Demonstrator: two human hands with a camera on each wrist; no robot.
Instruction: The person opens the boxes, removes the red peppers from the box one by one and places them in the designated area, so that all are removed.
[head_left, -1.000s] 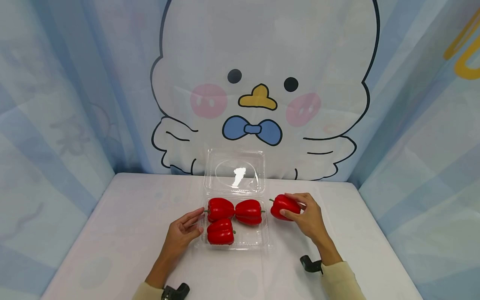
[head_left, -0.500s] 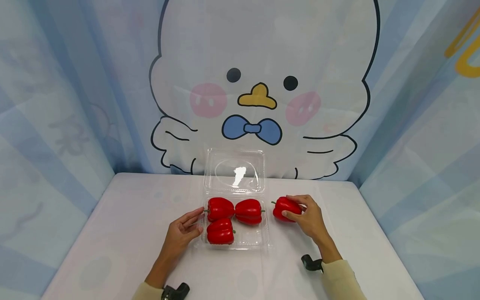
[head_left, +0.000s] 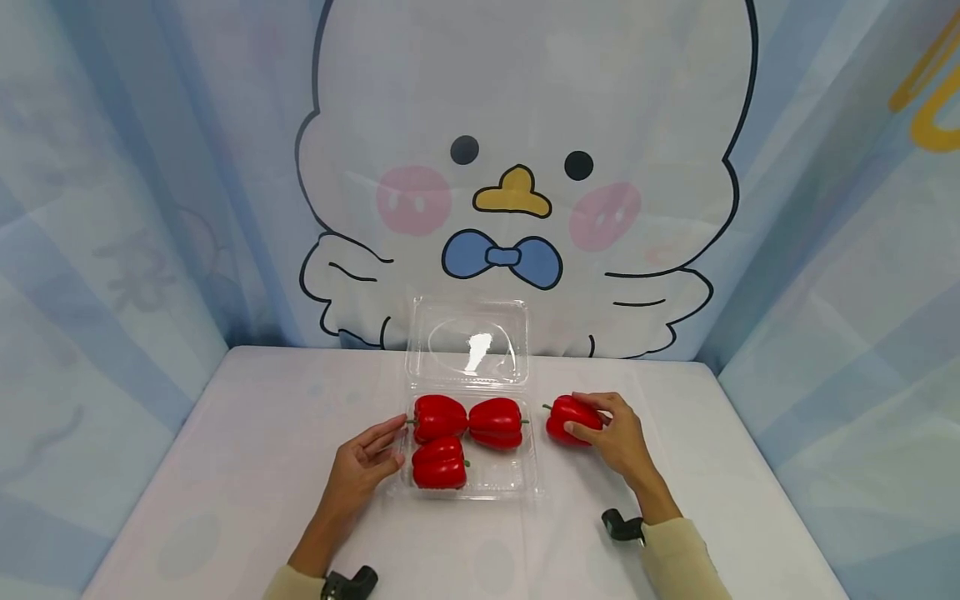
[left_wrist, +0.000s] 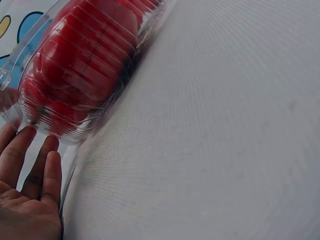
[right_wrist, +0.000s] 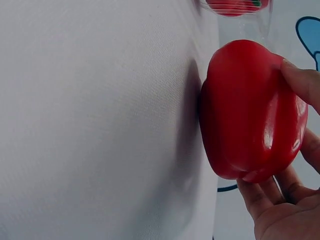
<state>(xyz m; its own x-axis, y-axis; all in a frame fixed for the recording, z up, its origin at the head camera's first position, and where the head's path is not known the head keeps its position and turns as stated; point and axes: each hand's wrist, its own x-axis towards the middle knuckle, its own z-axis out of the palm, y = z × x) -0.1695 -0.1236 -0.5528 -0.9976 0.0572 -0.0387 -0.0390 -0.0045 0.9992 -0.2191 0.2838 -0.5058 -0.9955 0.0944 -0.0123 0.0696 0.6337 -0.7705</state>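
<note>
Three red peppers [head_left: 441, 460] lie in an open clear container [head_left: 504, 477] on the bench [head_left: 225, 475]; your left hand [head_left: 362, 465], fingers nearly straight, touches its left edge. Your right hand [head_left: 618, 433], fingers curled, grips a fourth pepper [head_left: 566, 418] just right of the container.

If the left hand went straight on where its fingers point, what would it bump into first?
The side of the clear container; the left hand has its fingertips right at it, though actual contact is hard to tell. Just behind that wall lies a red pepper.
</note>
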